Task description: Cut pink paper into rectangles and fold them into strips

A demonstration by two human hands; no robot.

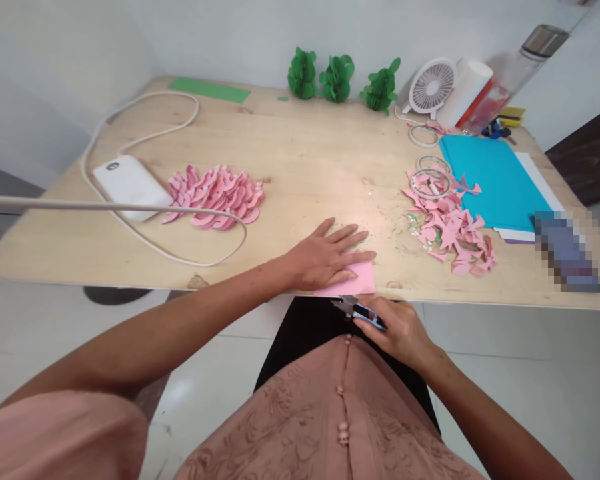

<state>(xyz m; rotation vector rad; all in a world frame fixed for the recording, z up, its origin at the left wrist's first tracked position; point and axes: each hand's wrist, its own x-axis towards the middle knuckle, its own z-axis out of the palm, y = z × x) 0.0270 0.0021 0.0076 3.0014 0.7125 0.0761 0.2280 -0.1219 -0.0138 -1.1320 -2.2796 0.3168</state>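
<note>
My left hand [325, 257] lies flat with spread fingers at the table's front edge. Under its lower fingers a small pink sheet of paper [357, 280] is pressed down, partly hidden by the hand. My right hand [397, 330] is closed around blue-handled thread snips [363, 313], just off the edge and below the paper. The metal blades point left, apart from the sheet. Left of my left hand is a heap of cut pink paper pieces [220, 197]. To the right lies a pile of pink paper scraps [455, 227].
A white power bank [130, 183] and its looping cable [190, 262] occupy the left side. Three green paper figures [336, 79] stand along the wall near a small fan [433, 87]. Blue sheets [495, 180], tape rolls [433, 181] and a clear bottle [517, 80] are at right.
</note>
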